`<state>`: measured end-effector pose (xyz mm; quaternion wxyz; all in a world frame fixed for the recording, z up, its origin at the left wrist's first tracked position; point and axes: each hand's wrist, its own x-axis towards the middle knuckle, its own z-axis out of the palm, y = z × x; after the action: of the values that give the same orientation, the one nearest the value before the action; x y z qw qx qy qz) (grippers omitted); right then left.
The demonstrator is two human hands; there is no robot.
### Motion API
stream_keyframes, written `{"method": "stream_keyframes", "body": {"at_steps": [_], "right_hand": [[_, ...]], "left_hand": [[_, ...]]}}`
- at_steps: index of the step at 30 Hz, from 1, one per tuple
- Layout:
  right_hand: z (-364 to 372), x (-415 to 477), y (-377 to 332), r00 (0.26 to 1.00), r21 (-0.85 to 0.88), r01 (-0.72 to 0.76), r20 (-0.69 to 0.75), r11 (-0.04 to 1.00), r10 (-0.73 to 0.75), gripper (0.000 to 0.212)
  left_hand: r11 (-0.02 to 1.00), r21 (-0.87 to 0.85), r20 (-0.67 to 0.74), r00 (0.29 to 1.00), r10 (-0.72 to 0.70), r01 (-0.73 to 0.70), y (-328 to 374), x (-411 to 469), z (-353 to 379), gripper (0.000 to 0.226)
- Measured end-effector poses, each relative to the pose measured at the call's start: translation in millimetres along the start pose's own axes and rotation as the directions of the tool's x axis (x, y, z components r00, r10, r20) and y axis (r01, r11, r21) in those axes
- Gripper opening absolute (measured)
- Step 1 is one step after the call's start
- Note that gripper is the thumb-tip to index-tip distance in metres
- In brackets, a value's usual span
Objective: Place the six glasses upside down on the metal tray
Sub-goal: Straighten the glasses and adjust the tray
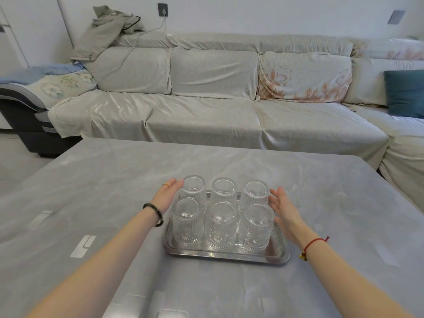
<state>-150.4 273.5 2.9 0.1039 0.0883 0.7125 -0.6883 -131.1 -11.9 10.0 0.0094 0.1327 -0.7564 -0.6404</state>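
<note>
Six ribbed glasses [221, 216] upside down on metal tray [226, 255], flanked by open, empty left hand [168, 191] and right hand [284, 207].

Clear ribbed glass on polished metal, grey stone-look tabletop beneath.

Standing between the two flat, unclenched hands: six glasses [220, 216] of transparent glass, fluted and beaded on the walls, smooth on the upturned bases. Gleaming under them, a metal tray [226, 256], mirror-bright and smooth. Spreading outside both palms, the table [103, 180], marbled grey with a soft satin sheen. Lying beyond, a sofa [206, 106] draped in creased, faintly shiny cloth.
</note>
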Motion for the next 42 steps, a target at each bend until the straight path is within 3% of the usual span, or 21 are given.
{"method": "stream_keyframes", "body": {"at_steps": [4,12,16,18,20,24,27,30,32,38,42], "right_hand": [[6,6,-2,1.0,0.001,-0.012,-0.01,1.0,0.012,0.057],[7,11,3,0.999,-0.037,-0.033,-0.005,0.999,0.033,0.056],[5,17,-7,0.994,-0.193,0.103,-0.027,0.976,-0.11,0.05],[7,17,-16,0.964,-0.352,0.257,0.026,0.9,-0.265,0.044],[14,17,-24,0.91,-0.522,0.41,0.178,0.748,-0.375,0.041],[39,20,-33,0.865,-0.772,0.498,0.407,0.394,-0.295,0.043],[50,20,-34,0.877,-0.816,0.475,0.41,0.329,-0.251,0.041],[52,19,-32,0.884,-0.841,0.459,0.399,0.286,-0.245,0.04],[52,19,-32,0.887,-0.848,0.454,0.4,0.274,-0.232,0.041],[49,18,-31,0.886,-0.836,0.457,0.4,0.304,-0.233,0.043],[26,14,-30,0.902,-0.688,0.418,0.237,0.593,-0.361,0.051]], "left_hand": [[0.992,0.109,0.064,0.995,-0.077,0.07,5,16,7,0.053],[0.988,0.15,0.081,0.995,-0.057,0.045,0,20,6,0.046],[0.983,0.179,0.113,0.992,-0.052,0.032,2,19,4,0.047],[0.977,0.212,0.132,0.99,-0.056,0.027,3,19,4,0.049],[0.971,0.238,0.167,0.984,-0.057,0.016,4,19,3,0.048],[0.962,0.273,0.229,0.972,-0.052,-0.013,3,11,-2,0.045],[0.966,0.26,0.244,0.968,-0.055,-0.011,-7,9,-10,0.051],[0.977,0.211,0.279,0.958,-0.064,0.004,-11,8,-14,0.044],[0.981,0.196,0.286,0.956,-0.062,0.005,-9,7,-12,0.035],[0.978,0.206,0.276,0.959,-0.068,0.01,-11,9,-11,0.048],[0.984,0.178,0.212,0.977,-0.04,0.002,-14,1,-15,0.059]]}}
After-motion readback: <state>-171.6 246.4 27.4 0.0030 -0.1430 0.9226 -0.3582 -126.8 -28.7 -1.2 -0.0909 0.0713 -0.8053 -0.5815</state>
